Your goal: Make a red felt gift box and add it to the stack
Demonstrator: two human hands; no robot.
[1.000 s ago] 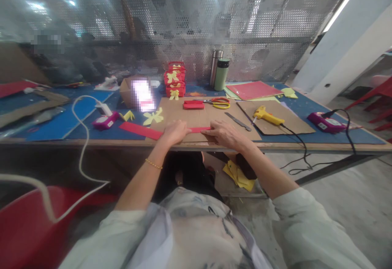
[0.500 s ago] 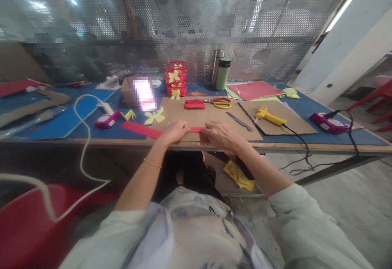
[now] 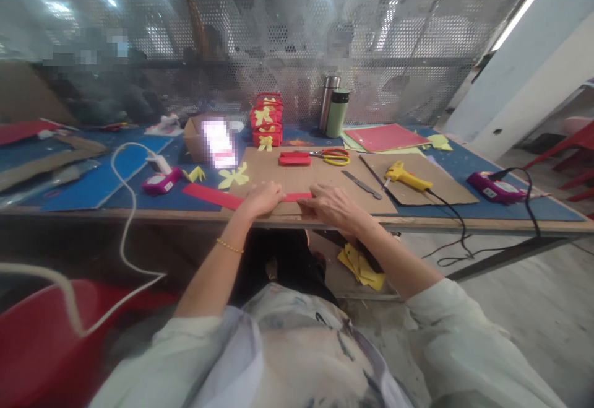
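A long red paper strip (image 3: 212, 197) lies along the near edge of a cardboard sheet (image 3: 260, 169). My left hand (image 3: 263, 200) is closed on its middle, fingers curled and pressing down. At the strip's right end, my right hand (image 3: 331, 204) grips it with bent fingers; the fingertips are partly hidden. Just beyond my hands rests a folded red paper piece (image 3: 295, 159), close to scissors (image 3: 338, 156) with red and yellow handles. A grey craft knife (image 3: 362, 185) lies to the right of my right hand.
A yellow glue gun (image 3: 408, 177) lies on cardboard at right, its cord hanging over the table edge. Red boxes with yellow bows (image 3: 266, 120) are stacked at the back beside a green bottle (image 3: 338, 114). A phone (image 3: 219, 142) leans at left near yellow paper bows (image 3: 233, 176).
My hands stay on the red strip in nearly the same place. The right fingers have shifted very slightly; the rest is unchanged apart from a small camera shift.
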